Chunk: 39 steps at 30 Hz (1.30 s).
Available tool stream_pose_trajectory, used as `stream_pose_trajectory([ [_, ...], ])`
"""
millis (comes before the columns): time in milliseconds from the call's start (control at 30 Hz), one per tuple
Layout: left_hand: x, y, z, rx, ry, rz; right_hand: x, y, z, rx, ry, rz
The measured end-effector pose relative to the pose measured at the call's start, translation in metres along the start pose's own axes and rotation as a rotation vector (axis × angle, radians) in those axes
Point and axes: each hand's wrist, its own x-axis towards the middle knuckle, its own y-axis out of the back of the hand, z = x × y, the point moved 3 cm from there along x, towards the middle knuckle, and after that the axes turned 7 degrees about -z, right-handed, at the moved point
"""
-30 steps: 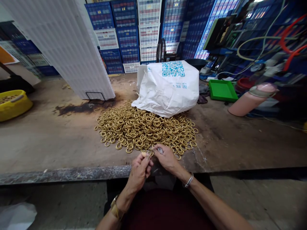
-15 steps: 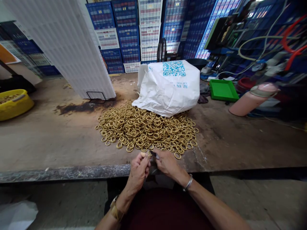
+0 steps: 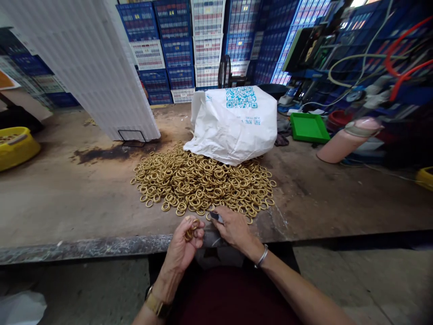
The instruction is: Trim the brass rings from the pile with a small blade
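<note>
A large heap of brass rings lies on the worn workbench, in front of a white plastic bag with a blue QR code. My left hand is at the bench's near edge, fingers curled round a few brass rings. My right hand rests at the near rim of the heap, pinching a small dark tool. A bracelet is on my right wrist and a watch on my left.
A white corrugated panel leans at the back left. A yellow tub sits far left, a green tray and a pink cylinder to the right. Stacked blue and white crates fill the background; hoses and machinery stand at right.
My left hand has drawn back from the right hand toward the bench edge, and rings now show in its palm. My right hand stays by the heap with the tool.
</note>
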Motion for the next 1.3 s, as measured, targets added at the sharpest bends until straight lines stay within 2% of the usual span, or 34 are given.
stream_pose_trajectory([
  [100,0.0,0.003,0.002,-0.084,0.03,-0.013,0.002,-0.003,-0.009,-0.065,-0.063,-0.049],
  [300,0.002,0.011,0.001,-0.207,0.074,0.025,0.009,-0.003,-0.012,-0.085,-0.079,-0.032],
  [433,0.003,0.012,0.001,-0.171,0.056,0.042,0.01,-0.002,-0.011,-0.084,-0.085,-0.001],
  [600,0.002,0.009,0.005,-0.056,0.041,-0.06,0.01,-0.003,-0.01,0.006,-0.004,0.043],
  [700,0.001,0.008,0.005,-0.009,0.066,-0.09,0.012,-0.002,-0.006,0.192,0.004,0.06],
  [800,0.001,0.006,0.003,0.09,0.018,-0.067,0.016,-0.001,-0.002,0.567,-0.044,0.049],
  [900,0.001,0.002,0.0,0.39,-0.13,-0.001,0.016,-0.001,-0.002,0.989,-0.148,-0.026],
  [1000,0.001,-0.005,-0.001,0.787,-0.31,0.047,0.013,-0.003,-0.004,1.279,-0.234,-0.138],
  [1067,0.001,-0.01,-0.001,0.954,-0.4,0.035,0.01,-0.005,-0.005,1.376,-0.242,-0.205],
  [1133,0.002,-0.014,-0.001,1.016,-0.442,0.004,0.008,-0.006,-0.005,1.418,-0.229,-0.253],
  [1200,0.003,-0.015,-0.002,1.017,-0.439,-0.015,0.007,-0.008,-0.004,1.412,-0.23,-0.259],
  [1300,0.004,-0.014,-0.005,0.944,-0.369,-0.009,0.007,-0.009,-0.004,1.329,-0.221,-0.196],
])
